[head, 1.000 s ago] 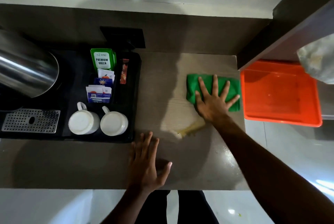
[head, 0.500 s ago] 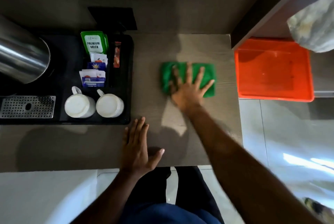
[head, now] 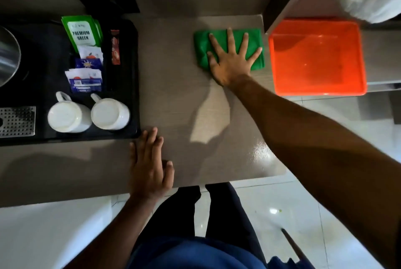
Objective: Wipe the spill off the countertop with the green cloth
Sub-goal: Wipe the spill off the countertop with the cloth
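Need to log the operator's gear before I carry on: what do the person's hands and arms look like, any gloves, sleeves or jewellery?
Both are bare. The left hand and right hand wear no gloves, and no rings, watch or wristband show. Both forearms are uncovered up to the frame edge, with no sleeve in view. Lower down, the person wears a blue top and dark trousers.

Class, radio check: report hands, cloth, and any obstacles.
Right hand flat on cloth, far side of counter. Left hand flat on counter's near edge. No spill visible. Orange tray beside cloth.
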`<control>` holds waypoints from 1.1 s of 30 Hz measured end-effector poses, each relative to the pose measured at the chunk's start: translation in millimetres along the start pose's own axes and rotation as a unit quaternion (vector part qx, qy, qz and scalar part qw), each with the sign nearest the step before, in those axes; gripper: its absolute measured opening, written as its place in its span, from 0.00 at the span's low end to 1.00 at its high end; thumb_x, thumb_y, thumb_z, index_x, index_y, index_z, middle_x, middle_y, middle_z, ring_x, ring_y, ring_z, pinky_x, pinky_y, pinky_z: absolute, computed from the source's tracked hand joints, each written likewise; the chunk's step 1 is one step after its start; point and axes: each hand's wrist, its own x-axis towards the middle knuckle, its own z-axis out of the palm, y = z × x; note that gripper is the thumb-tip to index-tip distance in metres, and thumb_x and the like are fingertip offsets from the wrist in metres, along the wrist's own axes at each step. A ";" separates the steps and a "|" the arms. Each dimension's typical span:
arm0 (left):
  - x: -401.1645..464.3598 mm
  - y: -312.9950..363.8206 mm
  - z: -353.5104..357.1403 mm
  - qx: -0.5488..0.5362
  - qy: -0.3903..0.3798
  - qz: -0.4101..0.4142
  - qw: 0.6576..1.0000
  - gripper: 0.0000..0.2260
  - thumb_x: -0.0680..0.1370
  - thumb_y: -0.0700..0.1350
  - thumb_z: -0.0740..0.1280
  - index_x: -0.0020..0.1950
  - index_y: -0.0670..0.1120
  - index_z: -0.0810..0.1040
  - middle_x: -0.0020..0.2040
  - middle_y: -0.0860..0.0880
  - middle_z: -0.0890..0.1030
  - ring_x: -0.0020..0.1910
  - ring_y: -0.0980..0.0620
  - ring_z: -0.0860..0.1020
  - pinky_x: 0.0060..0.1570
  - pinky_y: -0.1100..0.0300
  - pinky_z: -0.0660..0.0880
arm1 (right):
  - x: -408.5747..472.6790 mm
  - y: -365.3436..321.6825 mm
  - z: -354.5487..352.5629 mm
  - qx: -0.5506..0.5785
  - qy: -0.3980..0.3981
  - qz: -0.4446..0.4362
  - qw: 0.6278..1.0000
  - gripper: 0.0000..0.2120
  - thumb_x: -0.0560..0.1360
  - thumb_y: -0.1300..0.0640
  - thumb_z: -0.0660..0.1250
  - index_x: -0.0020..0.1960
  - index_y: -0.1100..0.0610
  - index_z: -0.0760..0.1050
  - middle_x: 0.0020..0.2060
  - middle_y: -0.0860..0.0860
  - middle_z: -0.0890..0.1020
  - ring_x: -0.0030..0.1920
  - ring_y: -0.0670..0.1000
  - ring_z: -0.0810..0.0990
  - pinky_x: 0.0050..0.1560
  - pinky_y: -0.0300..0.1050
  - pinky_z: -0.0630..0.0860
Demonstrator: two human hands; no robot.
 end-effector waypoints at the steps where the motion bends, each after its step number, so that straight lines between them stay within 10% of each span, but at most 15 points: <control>1: 0.4 0.7 -1.4 -0.003 -0.001 0.000 1.000 0.29 0.75 0.51 0.58 0.71 0.36 0.71 0.79 0.38 0.67 0.80 0.38 0.61 0.78 0.34 0.54 | -4.3 0.8 -0.1 -0.001 0.000 -0.005 1.000 0.30 0.76 0.32 0.41 0.78 0.30 0.48 0.84 0.48 0.49 0.81 0.67 0.40 0.68 0.83 0.34; 11: 3.7 3.0 -4.2 0.021 -0.026 -0.014 0.999 0.31 0.71 0.49 0.61 0.73 0.39 0.69 0.81 0.40 0.64 0.82 0.41 0.59 0.77 0.33 0.56 | -294.5 90.2 71.1 -0.045 -0.036 0.031 0.998 0.27 0.80 0.32 0.41 0.79 0.29 0.42 0.84 0.49 0.49 0.82 0.66 0.44 0.70 0.84 0.51; 26: 4.5 6.4 -3.2 0.001 -0.020 -0.024 1.000 0.29 0.72 0.49 0.61 0.70 0.37 0.72 0.79 0.37 0.67 0.80 0.37 0.61 0.78 0.33 0.53 | 31.3 -7.3 -8.0 -0.017 -0.020 -0.012 1.000 0.29 0.76 0.32 0.40 0.77 0.29 0.44 0.84 0.48 0.46 0.81 0.68 0.39 0.68 0.83 0.34; 33: 2.4 5.8 -5.8 0.002 -0.018 -0.010 1.000 0.29 0.72 0.50 0.61 0.71 0.39 0.72 0.80 0.39 0.66 0.81 0.39 0.60 0.79 0.34 0.53 | -106.6 19.7 28.6 -0.038 0.018 -0.054 0.998 0.28 0.79 0.34 0.48 0.79 0.32 0.50 0.83 0.50 0.55 0.81 0.69 0.51 0.68 0.84 0.43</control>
